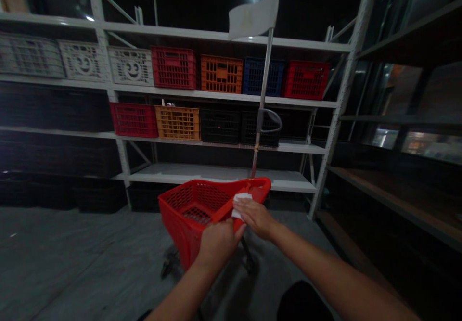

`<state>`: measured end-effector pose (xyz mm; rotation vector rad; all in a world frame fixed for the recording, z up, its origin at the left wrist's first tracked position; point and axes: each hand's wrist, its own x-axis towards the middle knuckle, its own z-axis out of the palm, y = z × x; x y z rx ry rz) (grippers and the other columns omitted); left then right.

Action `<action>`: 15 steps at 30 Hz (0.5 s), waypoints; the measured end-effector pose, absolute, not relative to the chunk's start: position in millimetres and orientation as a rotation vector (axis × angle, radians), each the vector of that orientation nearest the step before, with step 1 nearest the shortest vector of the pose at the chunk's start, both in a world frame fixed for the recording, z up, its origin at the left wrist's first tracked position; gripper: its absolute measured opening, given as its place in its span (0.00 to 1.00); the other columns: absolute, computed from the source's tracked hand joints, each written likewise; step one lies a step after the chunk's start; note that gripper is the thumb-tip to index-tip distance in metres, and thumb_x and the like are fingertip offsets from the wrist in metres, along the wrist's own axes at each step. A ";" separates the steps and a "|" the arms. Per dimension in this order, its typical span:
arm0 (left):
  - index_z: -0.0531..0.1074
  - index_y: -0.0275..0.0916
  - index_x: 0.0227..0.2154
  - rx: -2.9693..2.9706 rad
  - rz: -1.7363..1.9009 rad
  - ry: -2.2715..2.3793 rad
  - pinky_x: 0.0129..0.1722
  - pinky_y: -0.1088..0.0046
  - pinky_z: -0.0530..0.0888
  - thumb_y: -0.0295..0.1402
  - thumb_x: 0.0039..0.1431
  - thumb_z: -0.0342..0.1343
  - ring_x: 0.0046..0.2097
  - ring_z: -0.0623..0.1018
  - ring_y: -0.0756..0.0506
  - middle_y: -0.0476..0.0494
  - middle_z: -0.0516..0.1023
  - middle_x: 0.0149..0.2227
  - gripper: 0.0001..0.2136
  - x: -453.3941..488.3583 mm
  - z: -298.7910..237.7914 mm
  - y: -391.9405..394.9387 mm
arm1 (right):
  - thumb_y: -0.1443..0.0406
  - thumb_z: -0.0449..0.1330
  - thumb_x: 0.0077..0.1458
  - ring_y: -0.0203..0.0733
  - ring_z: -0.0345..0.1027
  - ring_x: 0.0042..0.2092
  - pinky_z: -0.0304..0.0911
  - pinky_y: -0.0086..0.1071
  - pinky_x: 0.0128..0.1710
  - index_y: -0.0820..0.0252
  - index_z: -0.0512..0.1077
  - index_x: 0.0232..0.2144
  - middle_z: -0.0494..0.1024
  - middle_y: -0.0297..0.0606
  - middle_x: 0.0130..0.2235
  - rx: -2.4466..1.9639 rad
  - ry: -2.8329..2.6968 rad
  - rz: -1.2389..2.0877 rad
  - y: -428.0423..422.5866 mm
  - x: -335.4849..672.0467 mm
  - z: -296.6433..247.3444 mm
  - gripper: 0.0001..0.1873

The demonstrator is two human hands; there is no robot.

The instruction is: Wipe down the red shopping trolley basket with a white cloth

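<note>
Gripping the red cart [180, 234] with the closed left hand [218, 244], steadying it (crates [221, 74] behind), pressing a white cloth [240, 204] onto its rim with the curled right hand [256, 217].

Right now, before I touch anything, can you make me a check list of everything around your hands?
Surface: grey floor.
Job's things: red plastic shopping cart basket, white cloth on its rim, metal pole with a white flag.
Clutter: dark rounded object at the bottom edge, too dark to tell what.
Hands: left hand grips the basket rim; right hand lies on the cloth.
Cables: nothing seen.
Surroundings: white metal shelving holding red, orange, blue, black and white plastic crates.
</note>
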<state>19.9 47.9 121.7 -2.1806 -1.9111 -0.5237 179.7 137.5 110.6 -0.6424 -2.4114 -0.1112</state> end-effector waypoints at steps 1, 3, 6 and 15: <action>0.73 0.36 0.33 -2.177 -0.527 -1.901 0.35 0.66 0.70 0.48 0.59 0.36 0.34 0.78 0.40 0.35 0.78 0.28 0.25 19.1 122.3 46.5 | 0.65 0.45 0.60 0.38 0.54 0.59 0.48 0.35 0.59 0.63 0.64 0.53 0.67 0.40 0.55 -0.555 -2.457 -0.107 131.4 178.2 111.6 0.21; 0.73 0.36 0.34 -2.167 -0.530 -1.887 0.34 0.66 0.70 0.48 0.59 0.36 0.34 0.78 0.40 0.35 0.78 0.29 0.25 17.1 122.7 44.7 | 0.64 0.44 0.61 0.38 0.54 0.59 0.47 0.35 0.60 0.63 0.64 0.53 0.66 0.40 0.55 -0.482 -2.524 -0.095 130.7 182.6 117.4 0.21; 0.73 0.36 0.33 -2.159 -0.519 -1.886 0.33 0.66 0.71 0.49 0.58 0.37 0.33 0.78 0.39 0.35 0.78 0.28 0.25 14.5 121.9 44.2 | 0.64 0.42 0.61 0.38 0.53 0.59 0.47 0.35 0.59 0.62 0.62 0.55 0.64 0.40 0.56 -0.763 -2.556 -0.037 155.5 198.0 132.9 0.22; 0.72 0.36 0.30 -2.130 -0.518 -1.845 0.33 0.65 0.71 0.49 0.59 0.35 0.32 0.78 0.39 0.36 0.77 0.26 0.25 14.4 118.2 45.4 | 0.69 0.50 0.55 0.44 0.69 0.39 0.61 0.31 0.39 0.69 0.75 0.32 0.77 0.46 0.36 -1.523 -2.637 0.299 235.2 180.1 176.5 0.14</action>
